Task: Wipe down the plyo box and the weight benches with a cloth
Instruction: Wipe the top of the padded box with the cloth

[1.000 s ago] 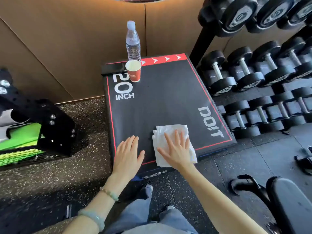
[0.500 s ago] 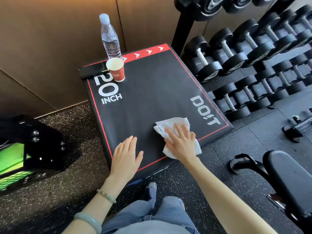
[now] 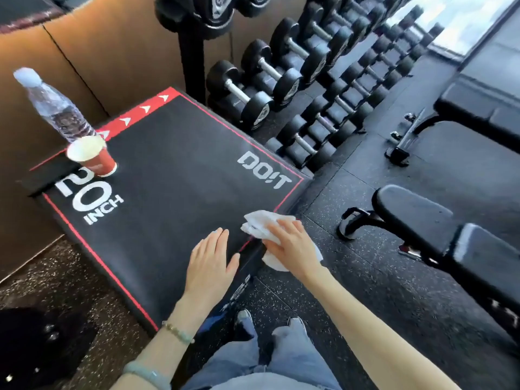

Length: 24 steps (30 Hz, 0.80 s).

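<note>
Head view: looking down at a black plyo box (image 3: 168, 192) standing on speckled rubber flooring, against a brown wall panel
Plyo box: its top is showing a red border line, a red strip with white arrows along the far edge, white "20 INCH" lettering near the far left corner and "DO!T" near the right edge
Cloth (image 3: 261, 223): white and crumpled, lying at the box's near right corner, part of it on the top and part hanging past the edge over the floor
Right hand (image 3: 292, 246): pressing down on the cloth with fingers spread and curled slightly over it, palm covering its middle; the hand is sitting right at the corner, partly beyond the box edge
Left hand (image 3: 211, 263): resting flat and open on the box top just beside the right hand, fingers together, thumb out, holding nothing; two bead bracelets are circling the forearm
Paper cup (image 3: 92, 156): red with a white inside, standing on the far left corner of the box, touching the "20" lettering
Water bottle (image 3: 56, 108): clear plastic with a pale cap, standing just behind the cup
Weight benches (image 3: 439, 220): black padded ones are sitting on the floor to the right, well apart from the cloth
Dumbbells (image 3: 281, 88): black pairs are resting on a rack beyond the box's right side
Person: blue jeans and shoes are showing at the bottom, close to the box
</note>
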Available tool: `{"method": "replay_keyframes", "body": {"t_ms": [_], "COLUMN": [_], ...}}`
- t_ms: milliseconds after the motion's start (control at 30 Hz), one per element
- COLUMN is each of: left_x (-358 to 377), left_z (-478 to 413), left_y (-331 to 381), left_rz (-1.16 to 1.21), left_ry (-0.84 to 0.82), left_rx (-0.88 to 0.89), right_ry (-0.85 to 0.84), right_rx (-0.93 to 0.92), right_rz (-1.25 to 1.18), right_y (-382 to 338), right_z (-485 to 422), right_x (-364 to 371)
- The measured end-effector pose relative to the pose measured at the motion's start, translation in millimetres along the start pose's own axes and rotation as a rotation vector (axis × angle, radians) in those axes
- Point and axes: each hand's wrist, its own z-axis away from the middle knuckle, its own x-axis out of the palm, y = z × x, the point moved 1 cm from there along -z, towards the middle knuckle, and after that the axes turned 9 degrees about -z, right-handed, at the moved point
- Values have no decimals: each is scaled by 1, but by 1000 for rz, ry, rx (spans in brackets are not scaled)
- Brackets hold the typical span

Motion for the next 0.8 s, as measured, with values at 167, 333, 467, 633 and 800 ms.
{"method": "replay_keyframes", "body": {"t_ms": [167, 333, 467, 633, 800], "left_x": [1, 3, 15, 30, 49], "left_z": [-28, -32, -17, 12, 43], "left_y": [73, 170, 254, 359, 452], "left_rz": [28, 34, 19, 57, 86], "left_ry": [1, 0, -31, -30, -29], "left_rx": [275, 518, 695, 852, 961], "right_ry": [158, 303, 342, 518, 628], "right_rx": [275, 447, 625, 756, 848], "right_rz": [112, 285, 280, 335, 416], "right_y": [41, 78, 113, 140, 172], "right_z": [61, 138, 213, 302, 377], "right_x": [-65, -130, -172, -231, -276]}}
